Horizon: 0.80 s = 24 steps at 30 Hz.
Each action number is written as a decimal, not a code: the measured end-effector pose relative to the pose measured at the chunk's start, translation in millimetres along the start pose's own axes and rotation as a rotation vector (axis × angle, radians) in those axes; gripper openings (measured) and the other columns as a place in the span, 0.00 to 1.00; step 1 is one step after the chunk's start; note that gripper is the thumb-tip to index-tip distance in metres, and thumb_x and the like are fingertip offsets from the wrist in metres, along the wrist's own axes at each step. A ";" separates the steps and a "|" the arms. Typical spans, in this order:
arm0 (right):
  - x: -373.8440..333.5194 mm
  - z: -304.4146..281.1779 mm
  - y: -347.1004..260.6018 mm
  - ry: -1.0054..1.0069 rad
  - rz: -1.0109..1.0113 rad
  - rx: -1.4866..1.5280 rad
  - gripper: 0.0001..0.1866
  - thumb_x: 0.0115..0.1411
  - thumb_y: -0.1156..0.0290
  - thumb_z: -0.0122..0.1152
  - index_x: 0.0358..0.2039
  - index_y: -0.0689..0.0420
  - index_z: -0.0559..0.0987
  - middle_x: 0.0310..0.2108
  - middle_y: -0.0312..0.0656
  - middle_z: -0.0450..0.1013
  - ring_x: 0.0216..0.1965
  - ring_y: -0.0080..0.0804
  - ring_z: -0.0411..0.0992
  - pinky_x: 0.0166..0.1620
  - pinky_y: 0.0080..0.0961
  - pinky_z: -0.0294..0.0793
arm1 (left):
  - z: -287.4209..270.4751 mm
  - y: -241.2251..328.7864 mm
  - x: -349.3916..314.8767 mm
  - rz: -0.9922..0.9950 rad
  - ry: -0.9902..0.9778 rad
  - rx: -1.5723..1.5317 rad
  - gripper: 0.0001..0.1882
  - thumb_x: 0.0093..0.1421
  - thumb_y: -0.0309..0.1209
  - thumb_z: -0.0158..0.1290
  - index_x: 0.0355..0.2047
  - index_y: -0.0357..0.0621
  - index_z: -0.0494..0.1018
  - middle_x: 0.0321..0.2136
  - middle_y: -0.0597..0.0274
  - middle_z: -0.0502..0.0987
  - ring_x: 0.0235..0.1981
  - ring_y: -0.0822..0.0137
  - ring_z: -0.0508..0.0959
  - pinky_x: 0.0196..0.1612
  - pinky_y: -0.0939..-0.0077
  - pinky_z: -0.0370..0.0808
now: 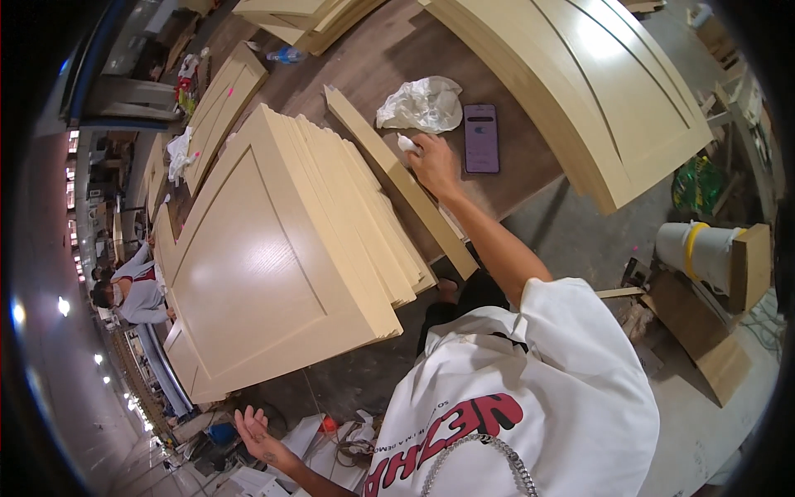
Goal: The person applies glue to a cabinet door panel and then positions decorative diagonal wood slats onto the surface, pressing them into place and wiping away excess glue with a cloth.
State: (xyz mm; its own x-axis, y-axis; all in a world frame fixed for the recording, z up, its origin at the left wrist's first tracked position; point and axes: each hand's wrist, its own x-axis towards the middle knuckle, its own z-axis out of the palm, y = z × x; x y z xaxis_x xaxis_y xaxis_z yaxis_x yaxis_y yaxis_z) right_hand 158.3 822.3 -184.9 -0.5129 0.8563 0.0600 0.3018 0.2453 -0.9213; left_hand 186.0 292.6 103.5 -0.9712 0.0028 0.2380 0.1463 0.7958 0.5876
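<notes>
My right hand (435, 166) pinches a small white wad (407, 145), paper or cloth, just above a long narrow cream-coloured board (406, 189). To its left stands a large stack of cream cabinet doors (257, 265), the top one showing a recessed panel. Beyond my right hand, a crumpled white sheet (421, 104) and a phone (481, 141) with a lit purple screen lie on the brown tabletop (530, 157). At the lower left, my left hand (257, 432) is held off the door stack's near corner, palm up, its loosely bent fingers apart and holding nothing.
More panelled doors (596, 91) are stacked at the far right, others (302, 21) at the far end. A panel with white cloth (180, 155) lies at left, near another person (137, 290). A white bucket (694, 248) and cardboard (691, 331) stand at right.
</notes>
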 end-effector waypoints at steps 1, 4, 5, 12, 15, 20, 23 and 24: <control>8.1 6.3 0.2 0.058 -0.052 -0.084 0.13 0.54 0.67 0.65 0.40 0.56 0.81 0.38 0.43 0.78 0.42 0.45 0.74 0.45 0.37 0.75 | 0.0 -1.7 -5.2 -0.030 0.013 -0.008 0.32 0.71 0.47 0.43 0.63 0.32 0.60 0.51 0.44 0.75 0.47 0.56 0.78 0.51 0.66 0.74; 24.8 17.1 6.1 0.076 -0.078 -0.213 0.13 0.54 0.67 0.65 0.40 0.54 0.82 0.39 0.42 0.77 0.46 0.47 0.72 0.48 0.39 0.74 | -1.0 -15.1 -18.9 -0.085 0.050 -0.030 0.31 0.71 0.45 0.44 0.64 0.32 0.60 0.51 0.43 0.75 0.46 0.57 0.79 0.50 0.67 0.74; 27.5 18.1 10.1 0.041 -0.045 -0.266 0.12 0.54 0.67 0.65 0.40 0.53 0.82 0.40 0.42 0.77 0.47 0.45 0.71 0.49 0.39 0.73 | -1.2 -24.1 -24.6 -0.106 0.063 -0.043 0.30 0.71 0.45 0.44 0.64 0.32 0.60 0.51 0.43 0.75 0.45 0.57 0.79 0.49 0.68 0.75; 15.1 -4.5 12.1 0.021 -0.164 -0.251 0.17 0.53 0.68 0.67 0.44 0.53 0.79 0.43 0.43 0.76 0.46 0.46 0.71 0.48 0.38 0.72 | -15.8 -96.9 -44.6 -0.270 0.056 -0.191 0.31 0.69 0.45 0.42 0.64 0.33 0.59 0.52 0.39 0.74 0.45 0.53 0.80 0.44 0.72 0.79; -17.9 -64.2 -2.7 0.196 -0.391 -0.342 0.20 0.54 0.67 0.67 0.48 0.53 0.77 0.49 0.45 0.74 0.51 0.47 0.69 0.52 0.43 0.69 | -8.9 -80.7 -62.1 -0.061 0.013 -0.048 0.37 0.69 0.54 0.40 0.63 0.32 0.60 0.51 0.42 0.75 0.46 0.55 0.80 0.46 0.70 0.79; -77.4 -121.8 47.9 0.131 -0.345 -0.534 0.20 0.55 0.66 0.66 0.50 0.53 0.78 0.58 0.55 0.66 0.59 0.56 0.62 0.60 0.50 0.61 | 3.3 -55.0 -65.3 -0.247 0.060 -0.071 0.27 0.72 0.42 0.40 0.63 0.34 0.62 0.51 0.41 0.75 0.46 0.54 0.79 0.51 0.64 0.75; -83.3 -128.9 62.5 0.029 -0.423 -0.545 0.19 0.58 0.67 0.65 0.50 0.54 0.78 0.64 0.62 0.57 0.62 0.64 0.57 0.63 0.50 0.57 | 11.6 -37.4 -50.9 -0.216 0.040 -0.080 0.29 0.71 0.45 0.42 0.62 0.33 0.63 0.50 0.43 0.75 0.46 0.55 0.78 0.51 0.66 0.75; -80.8 -128.1 61.7 0.026 -0.431 -0.543 0.17 0.58 0.68 0.64 0.49 0.54 0.78 0.64 0.63 0.57 0.62 0.64 0.56 0.63 0.50 0.57 | 10.6 -37.4 -38.3 -0.167 0.018 -0.130 0.30 0.71 0.46 0.42 0.62 0.33 0.63 0.50 0.44 0.76 0.47 0.55 0.78 0.52 0.66 0.74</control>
State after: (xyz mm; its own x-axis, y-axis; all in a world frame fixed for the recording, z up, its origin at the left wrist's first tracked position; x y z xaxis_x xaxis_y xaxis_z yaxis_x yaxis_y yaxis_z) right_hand 321.3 826.5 -197.4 -0.6601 0.6406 0.3925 0.4384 0.7527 -0.4911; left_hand 215.7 269.1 64.2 -0.9806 -0.1348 0.1421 0.0074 0.6997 0.7144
